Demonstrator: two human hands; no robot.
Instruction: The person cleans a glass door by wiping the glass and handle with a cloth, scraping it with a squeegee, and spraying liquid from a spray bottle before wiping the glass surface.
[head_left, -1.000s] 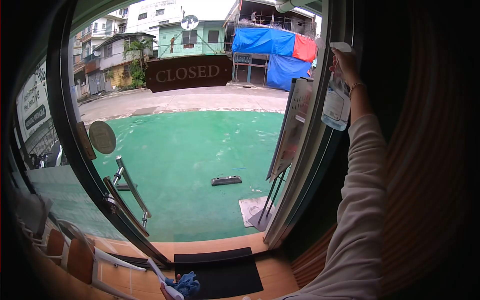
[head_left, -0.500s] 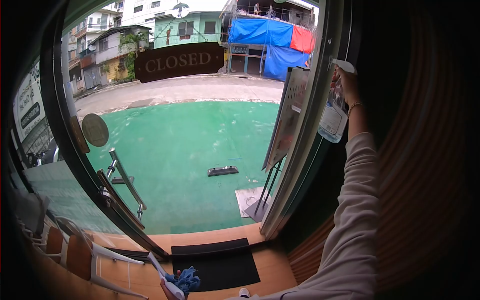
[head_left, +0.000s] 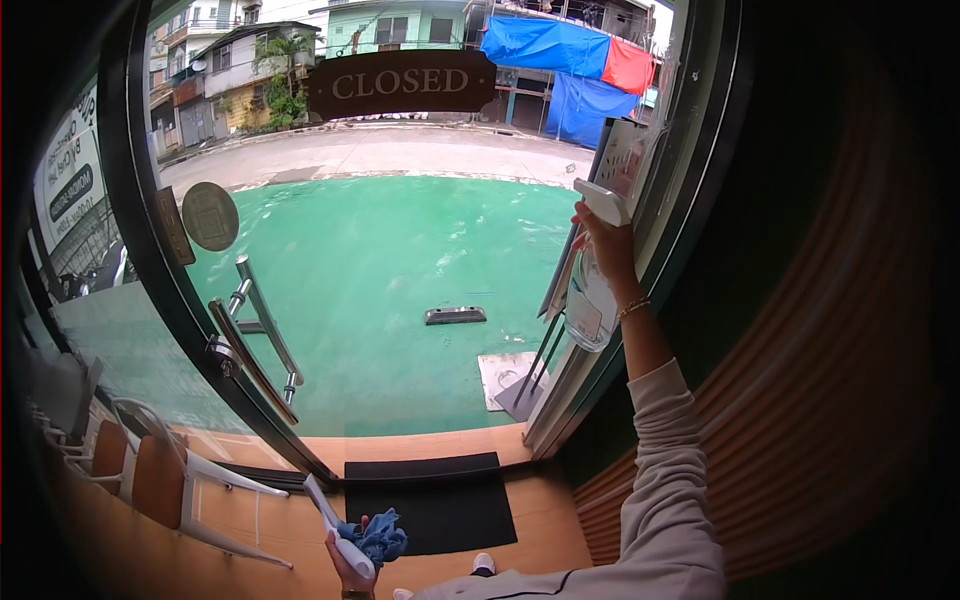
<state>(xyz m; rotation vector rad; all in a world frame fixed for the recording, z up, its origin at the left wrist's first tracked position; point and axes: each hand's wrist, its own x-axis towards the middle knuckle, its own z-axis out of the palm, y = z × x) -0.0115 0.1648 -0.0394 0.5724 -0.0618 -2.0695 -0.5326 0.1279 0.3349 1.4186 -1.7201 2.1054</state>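
Note:
My right hand [head_left: 608, 245] is raised at the right side of the glass door, closed around the neck of a clear spray bottle [head_left: 590, 312]. The bottle's white trigger head [head_left: 603, 201] points left, toward the glass. Low in the view, my left hand [head_left: 350, 572] grips a white, flat-bladed tool that looks like a squeegee [head_left: 352, 556]. A bunched blue cloth [head_left: 377, 538] is in the same hand, beside the tool. A dark "CLOSED" sign [head_left: 400, 84] hangs at the top of the glass.
Metal door handles [head_left: 266, 325] and a round sticker [head_left: 210, 216] are on the left of the door. A black mat [head_left: 430, 505] lies on the floor below. White-framed chairs [head_left: 160, 480] stand at lower left. Ribbed wood panelling [head_left: 800, 350] lines the right. Outside stands a sign board [head_left: 612, 160].
My right hand with the spray bottle has moved left and down, away from the door frame and in front of the glass. My view has tilted slightly down. The left hand keeps its hold.

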